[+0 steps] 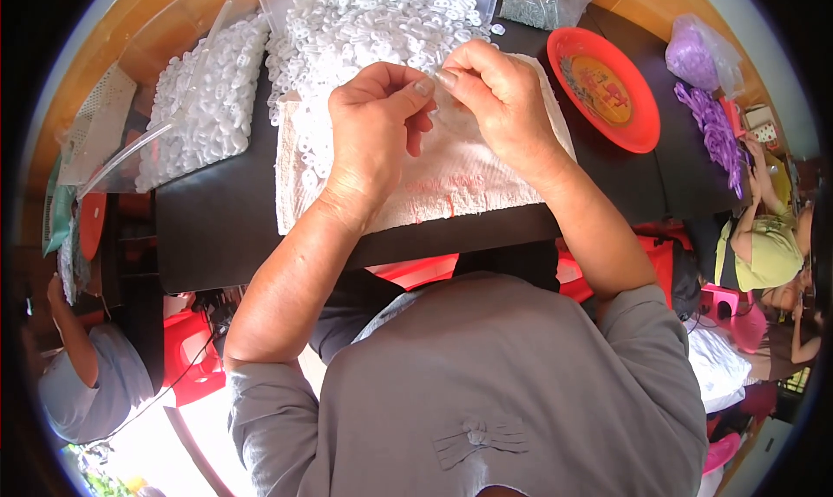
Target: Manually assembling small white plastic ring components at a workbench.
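Observation:
Both hands are raised over a cream cloth (442, 185) with faint red marks, close to a large heap of small white ring-like plastic pieces (373, 20). My left hand (373, 120) is closed, thumb pressed against the bent forefinger, the other fingers curled under. Thumb and forefinger of my right hand (499, 98) meet in a pinch just to the right of it. Whatever lies between the fingertips of either hand is too small or hidden to make out. Loose white pieces spill onto the cloth's left side, by my left wrist.
A clear bag of white pieces (204, 107) stands at the left. On the black table (217, 237), to the right, are a red oval tray (638, 124) with small metallic bits, a bag of grey bits (538, 11) and purple strips (711, 124). Other people sit at both sides.

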The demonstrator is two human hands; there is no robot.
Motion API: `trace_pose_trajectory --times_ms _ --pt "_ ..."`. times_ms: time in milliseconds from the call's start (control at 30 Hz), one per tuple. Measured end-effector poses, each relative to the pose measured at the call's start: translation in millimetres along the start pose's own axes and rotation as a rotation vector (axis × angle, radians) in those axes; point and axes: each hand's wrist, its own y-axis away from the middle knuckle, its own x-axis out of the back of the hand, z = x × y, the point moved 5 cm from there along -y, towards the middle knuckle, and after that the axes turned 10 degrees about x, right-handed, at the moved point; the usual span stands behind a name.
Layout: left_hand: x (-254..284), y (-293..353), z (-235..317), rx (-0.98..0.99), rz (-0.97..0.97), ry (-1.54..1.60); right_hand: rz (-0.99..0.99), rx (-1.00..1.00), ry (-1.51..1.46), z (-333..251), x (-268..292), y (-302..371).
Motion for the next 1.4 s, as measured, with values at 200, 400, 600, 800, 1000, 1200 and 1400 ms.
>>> trace_pose_trajectory --times_ms 200,400,600,800,1000,1200,1400 --pt "1 3 0 -0.052 0.042 0.049 0.078 -0.118 -0.186 -1 -12 4" --pt "10 -5 15 -0.169 0.033 -0.001 0.160 -0.155 -0.308 0 -10 -5" --pt "47 -18 32 -0.248 0.190 0.203 -0.149 0.326 0.242 -19 -25 5" --pt "42 -14 26 -0.169 0.187 0.184 -0.386 0.601 0.432 -36 -48 21" --pt "39 -11 26 -0.149 0.146 0.135 -0.519 0.577 0.445 -34 -56 28" --pt "39 -12 25 -0.133 0.154 0.110 -0.659 0.319 0.192 -21 -29 16" --pt "35 -11 24 -0.120 0.147 0.086 -0.541 0.226 0.280 -12 -3 5"
